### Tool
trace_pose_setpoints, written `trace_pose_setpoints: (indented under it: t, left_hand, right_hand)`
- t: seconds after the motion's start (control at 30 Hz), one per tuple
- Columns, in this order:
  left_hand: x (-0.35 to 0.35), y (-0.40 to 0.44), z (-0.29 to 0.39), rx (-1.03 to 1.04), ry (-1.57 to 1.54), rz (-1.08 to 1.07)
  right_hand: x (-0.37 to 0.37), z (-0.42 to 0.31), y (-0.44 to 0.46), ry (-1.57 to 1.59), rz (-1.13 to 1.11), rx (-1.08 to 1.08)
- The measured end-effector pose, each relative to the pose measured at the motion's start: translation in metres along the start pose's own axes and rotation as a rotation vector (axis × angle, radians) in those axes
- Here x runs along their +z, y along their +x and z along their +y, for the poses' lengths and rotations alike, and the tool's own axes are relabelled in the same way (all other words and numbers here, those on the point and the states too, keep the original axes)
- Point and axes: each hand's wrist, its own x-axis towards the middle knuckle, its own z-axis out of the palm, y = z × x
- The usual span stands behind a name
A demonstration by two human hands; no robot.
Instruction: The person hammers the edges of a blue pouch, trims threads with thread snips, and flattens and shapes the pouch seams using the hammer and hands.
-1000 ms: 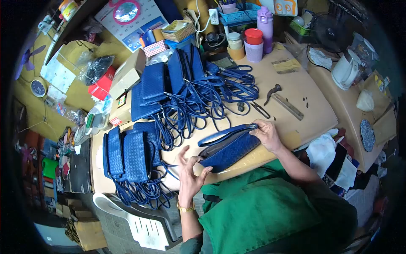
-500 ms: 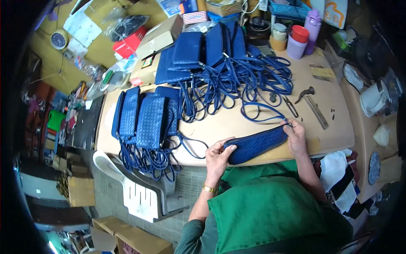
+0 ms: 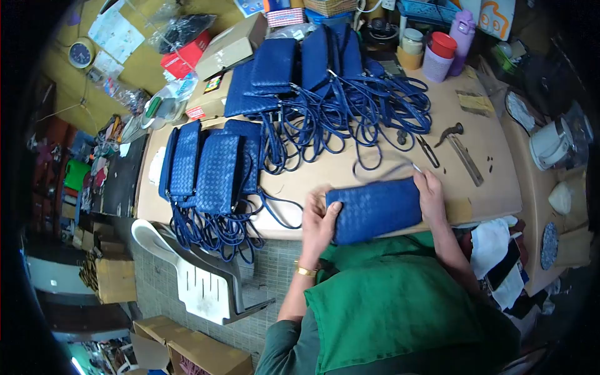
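Head view | blue pouch (image 3: 375, 211) – just turned, so its broad woven side shows more fully – held at the table's (image 3: 290, 184) near edge | left hand (image 3: 318, 224) gripping one end, fingertips blurred; right hand (image 3: 430, 192) pinching the opposite upper corner, by a blurred strap (image 3: 392, 171) | hammer (image 3: 464, 156) beyond; more pouches (image 3: 217, 178) leftward.

Pouches (image 3: 273, 65) are lying across a worktable (image 3: 503, 144).
The front pile (image 3: 219, 175) is lying at left, its straps (image 3: 215, 228) hanging over the edge behind a chair (image 3: 203, 290); others are lying behind it, rightward. Pliers (image 3: 428, 152) are resting left of a hammer (image 3: 465, 161).
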Motion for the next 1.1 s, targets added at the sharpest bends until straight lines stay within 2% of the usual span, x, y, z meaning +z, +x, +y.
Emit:
trace_pose_setpoints:
  t: [0.03,0.1,0.13,0.2,0.23,0.3,0.33,0.37,0.43,0.5,0.57,0.63,0.7,0.77,0.83,0.87,0.9,0.97,1.03,1.07,1.1]
  left_hand:
    - [-0.01,0.006,0.0,-0.036,0.015,-0.066]
    - [-0.012,0.005,0.011,-0.004,0.324,-0.027]
    - [-0.018,0.01,0.004,0.393,0.737,-0.04]
    - [-0.02,0.006,-0.002,0.395,0.745,-0.246]
    - [-0.018,0.004,0.001,0.419,0.751,-0.355]
    - [-0.013,-0.005,-0.002,0.42,0.985,-0.538]
    - [-0.012,-0.007,-0.005,0.401,1.03,-0.541]
    - [-0.012,-0.008,-0.007,0.382,1.075,-0.545]
    - [-0.015,-0.011,-0.007,0.375,1.105,-0.547]
    - [-0.016,-0.017,-0.001,0.381,1.139,-0.539]
    - [-0.013,-0.028,0.011,0.391,1.343,-0.556]
    - [-0.006,-0.039,0.003,0.497,1.245,-0.691]
    - [0.001,-0.041,0.004,0.413,1.225,-0.688]
    - [0.001,-0.039,0.005,0.413,1.222,-0.659]
    - [0.004,-0.031,0.01,0.413,1.225,-0.62]
    - [0.006,-0.026,0.016,0.416,1.206,-0.618]
    - [0.01,-0.023,0.022,0.417,1.188,-0.618]
    - [0.025,-0.005,0.032,0.459,1.155,-0.598]
    - [0.036,0.016,0.039,0.32,1.144,-0.662]
    - [0.042,0.027,0.026,0.435,0.972,-0.555]
    - [0.051,0.033,0.03,0.439,0.98,-0.552]
  right_hand:
    - [-0.001,0.008,0.008,-0.009,0.018,0.009]
    - [0.004,0.027,0.021,-0.295,0.176,-0.37]
    - [0.0,0.016,0.016,-0.307,0.189,-0.355]
    - [-0.007,-0.012,0.008,-0.581,0.124,-0.425]
    - [-0.006,-0.017,0.004,-0.588,0.129,-0.421]
    - [-0.004,-0.019,-0.012,-0.721,-0.19,-0.657]
    - [-0.002,-0.018,-0.023,-0.952,-0.436,-0.539]
    - [-0.003,-0.017,-0.027,-0.951,-0.434,-0.53]
    - [-0.01,-0.016,-0.033,-1.151,-0.584,-0.49]
    - [-0.016,-0.015,-0.034,-1.146,-0.598,-0.469]
    - [-0.016,-0.014,-0.036,-1.173,-0.603,-0.468]
    - [-0.015,-0.013,-0.034,-1.167,-0.589,-0.494]
    - [-0.018,-0.018,-0.035,-1.151,-0.655,-0.506]
    - [-0.029,-0.019,-0.028,-1.152,-0.616,-0.578]
    - [-0.044,-0.009,-0.009,-0.854,-0.591,-0.487]
    - [-0.041,0.0,-0.005,-0.744,-0.258,-0.519]
    - [-0.036,-0.003,-0.001,-0.745,-0.251,-0.518]
    - [-0.025,-0.012,0.013,-0.865,-0.027,-0.187]
    - [-0.018,-0.008,0.021,-0.899,0.002,-0.272]
    - [-0.015,-0.013,0.024,-0.756,-0.042,-0.191]
    - [-0.013,-0.015,0.025,-0.611,-0.088,-0.108]
